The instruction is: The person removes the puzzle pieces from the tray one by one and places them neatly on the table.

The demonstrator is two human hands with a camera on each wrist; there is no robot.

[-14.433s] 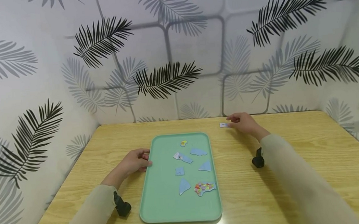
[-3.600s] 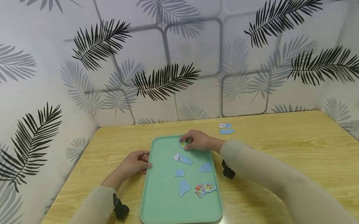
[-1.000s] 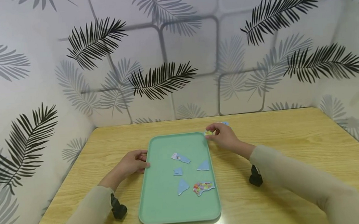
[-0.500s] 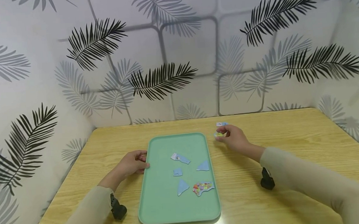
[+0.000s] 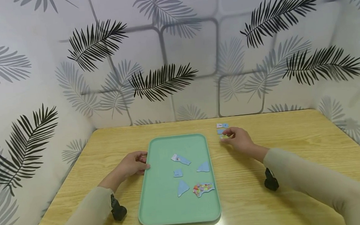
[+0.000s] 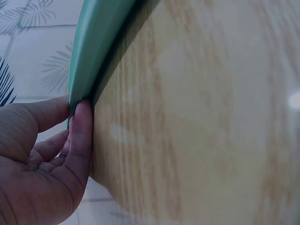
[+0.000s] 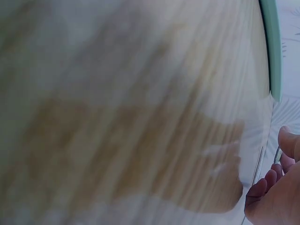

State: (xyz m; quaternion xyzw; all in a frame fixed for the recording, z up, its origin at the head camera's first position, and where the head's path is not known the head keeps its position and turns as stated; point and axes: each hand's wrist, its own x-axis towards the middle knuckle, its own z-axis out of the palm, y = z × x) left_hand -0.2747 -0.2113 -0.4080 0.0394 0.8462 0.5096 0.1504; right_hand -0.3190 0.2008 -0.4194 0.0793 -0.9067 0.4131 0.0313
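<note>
- Plainly, the head view shows the right hand [image 5: 241,140] pinching a yellow piece [image 5: 223,136] between thumb and fingertips, just beside a blue piece [image 5: 220,131] on the table [image 5: 116,137]; the right-wrist view gives only its thin edge.
- What the head view hides, the left-wrist view shows: a fingertip of the left hand [image 5: 134,165] against the outer wall of the green tray [image 5: 160,203], thumb at the rim, gripping it.
- The yellow piece's visible part stretches left to right; fingers cover the rest. The tray's long axis runs away from the person.
- Small and flat, the yellow piece has pale edging.
</note>
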